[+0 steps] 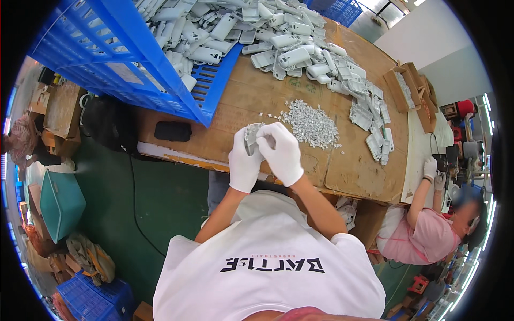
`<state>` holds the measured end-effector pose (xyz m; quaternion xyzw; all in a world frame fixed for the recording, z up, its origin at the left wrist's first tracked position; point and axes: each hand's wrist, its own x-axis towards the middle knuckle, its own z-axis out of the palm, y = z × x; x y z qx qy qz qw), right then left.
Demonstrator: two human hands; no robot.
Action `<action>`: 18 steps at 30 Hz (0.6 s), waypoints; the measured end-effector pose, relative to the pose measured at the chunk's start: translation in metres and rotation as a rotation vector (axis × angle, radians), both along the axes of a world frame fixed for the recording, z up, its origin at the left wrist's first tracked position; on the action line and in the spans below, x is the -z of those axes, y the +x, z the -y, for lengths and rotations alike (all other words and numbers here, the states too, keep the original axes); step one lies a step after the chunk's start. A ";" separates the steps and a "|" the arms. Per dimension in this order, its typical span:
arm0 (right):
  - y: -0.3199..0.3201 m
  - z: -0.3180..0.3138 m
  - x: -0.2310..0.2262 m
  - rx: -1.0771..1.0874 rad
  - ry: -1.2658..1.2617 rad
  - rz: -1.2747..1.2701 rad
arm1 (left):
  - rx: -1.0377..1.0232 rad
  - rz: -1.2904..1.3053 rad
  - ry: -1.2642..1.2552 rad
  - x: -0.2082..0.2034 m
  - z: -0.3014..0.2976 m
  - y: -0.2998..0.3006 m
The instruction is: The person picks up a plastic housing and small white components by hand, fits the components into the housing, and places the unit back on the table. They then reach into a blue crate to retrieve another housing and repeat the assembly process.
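Note:
My left hand (244, 163), in a white glove, is closed round a small pale plastic housing (251, 135) held up near the table's front edge. My right hand (282, 155), gloved as well, has its thumb and fingers pinched together against the housing's right side. Whatever lies between those fingertips is hidden. Just beyond my right hand spreads a pile of tiny clear-white plastic pieces (310, 124). A large heap of white plastic housings (292, 45) covers the far part of the table and trails down its right side.
A blue plastic crate (126, 59) lies tipped at the left of the cardboard-covered table (235, 104), with housings at its mouth. Near its corner is a black pouch (173, 131). Cardboard boxes (402, 88) stand at the right, where a co-worker in pink (420, 235) sits.

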<state>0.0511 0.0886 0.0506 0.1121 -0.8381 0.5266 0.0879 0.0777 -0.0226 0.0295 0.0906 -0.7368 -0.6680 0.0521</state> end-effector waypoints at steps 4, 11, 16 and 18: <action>0.008 0.014 0.013 0.189 0.048 -0.105 | -0.017 -0.010 -0.147 -0.006 -0.012 0.004; 0.009 0.008 0.008 0.381 -0.118 0.123 | -0.052 -0.100 -0.178 0.010 -0.017 0.003; -0.004 -0.030 0.009 -0.045 -0.482 0.474 | 0.059 -0.221 -0.291 -0.002 -0.006 0.003; -0.004 -0.038 0.008 -0.109 -0.307 0.385 | 0.121 -0.227 -0.334 -0.004 -0.006 0.003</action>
